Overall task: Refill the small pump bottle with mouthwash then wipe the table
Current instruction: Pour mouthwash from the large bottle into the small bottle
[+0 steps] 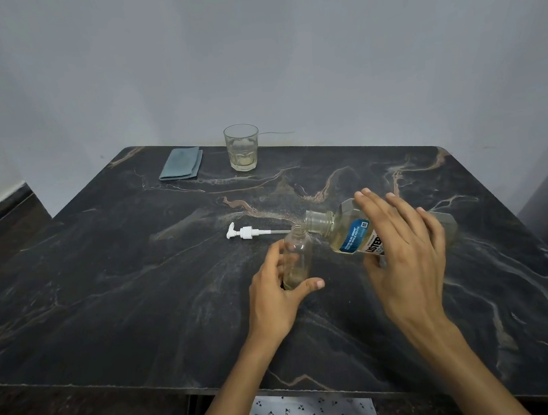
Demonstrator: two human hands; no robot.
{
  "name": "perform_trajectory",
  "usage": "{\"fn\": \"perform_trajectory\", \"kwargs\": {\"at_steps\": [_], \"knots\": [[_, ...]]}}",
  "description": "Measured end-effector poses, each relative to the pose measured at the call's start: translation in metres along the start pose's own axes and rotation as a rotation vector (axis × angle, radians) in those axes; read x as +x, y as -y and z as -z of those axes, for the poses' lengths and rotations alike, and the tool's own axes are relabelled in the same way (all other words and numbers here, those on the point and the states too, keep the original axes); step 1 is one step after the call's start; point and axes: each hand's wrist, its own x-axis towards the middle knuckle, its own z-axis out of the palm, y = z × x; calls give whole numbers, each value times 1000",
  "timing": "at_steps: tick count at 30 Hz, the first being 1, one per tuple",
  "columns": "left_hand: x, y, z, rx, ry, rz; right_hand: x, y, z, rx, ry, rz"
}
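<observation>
Our left hand (274, 291) gripped the small pump bottle (297, 259) upright on the table (102, 280). Our right hand (405, 249) held the mouthwash bottle (344, 229) tipped, its neck at the small bottle's mouth. The pump head (246, 233) lay just behind, the cloth (181, 163) and glass (242, 147) far back.
</observation>
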Motion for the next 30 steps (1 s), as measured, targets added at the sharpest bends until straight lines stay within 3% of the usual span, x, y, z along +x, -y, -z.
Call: {"fn": "perform_trajectory", "kwargs": {"at_steps": [30], "knots": [[2,3,-1,-3,12,-23,0,2,1,2,21,-19]]}}
